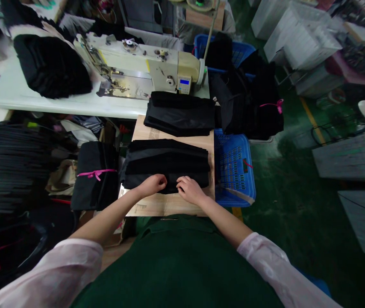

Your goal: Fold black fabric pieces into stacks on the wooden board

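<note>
A stack of black fabric pieces [166, 158] lies across a wooden board in front of me. At its near edge, my left hand [153, 185] has its fingers curled in, closed on the black fabric. A short gap to the right, my right hand [189, 189] bends its fingers over the same edge, also closed on the fabric. The fingertips are partly hidden against the dark cloth. Behind this stack, a second folded black bundle [180, 113] rests against the sewing machine table.
A sewing machine [160, 64] stands on the white table [105, 105], with a black fabric pile [52, 66] at left. Right of the wooden board [157, 207] is a blue basket [235, 171]. A black bundle with a pink tie [94, 175] sits left; more black fabric [249, 98] is behind right.
</note>
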`<state>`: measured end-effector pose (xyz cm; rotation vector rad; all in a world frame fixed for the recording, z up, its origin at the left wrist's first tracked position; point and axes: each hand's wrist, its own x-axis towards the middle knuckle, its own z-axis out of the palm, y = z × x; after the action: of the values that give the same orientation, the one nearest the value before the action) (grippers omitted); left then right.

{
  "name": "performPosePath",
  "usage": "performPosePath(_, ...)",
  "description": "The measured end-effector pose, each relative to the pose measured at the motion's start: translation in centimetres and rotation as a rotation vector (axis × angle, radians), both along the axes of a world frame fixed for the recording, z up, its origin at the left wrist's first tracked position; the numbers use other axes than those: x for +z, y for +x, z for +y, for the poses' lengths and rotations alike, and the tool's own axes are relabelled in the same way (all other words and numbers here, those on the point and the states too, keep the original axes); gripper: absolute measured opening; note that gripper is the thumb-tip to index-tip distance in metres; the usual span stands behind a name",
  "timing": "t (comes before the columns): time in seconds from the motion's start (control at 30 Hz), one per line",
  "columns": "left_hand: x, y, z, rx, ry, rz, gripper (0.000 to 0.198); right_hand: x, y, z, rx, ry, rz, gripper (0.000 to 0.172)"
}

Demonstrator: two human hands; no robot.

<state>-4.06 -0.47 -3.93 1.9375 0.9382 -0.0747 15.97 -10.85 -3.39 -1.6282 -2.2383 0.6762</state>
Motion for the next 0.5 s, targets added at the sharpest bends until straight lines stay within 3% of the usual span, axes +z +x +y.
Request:
performPosePath(0.27,0.26,0.19,-0.12,-0.112,0.05,-0.068,0.021,-0.5,-0.85,0.24,-0.071,-0.003,-0.041,0.006)
performPosePath(0.33,0.0,0.26,-0.02,-0.059,0.047,-0.018,0.02,-0.41,-0.89,0.21,-0.057,0.049,-0.059,0.009)
performPosePath(0.5,-0.55,0.48,0.54,0.231,0.066,0.056,0.022,0.18,-0.65,-0.56,0.03,0.219,-0.107,0.012)
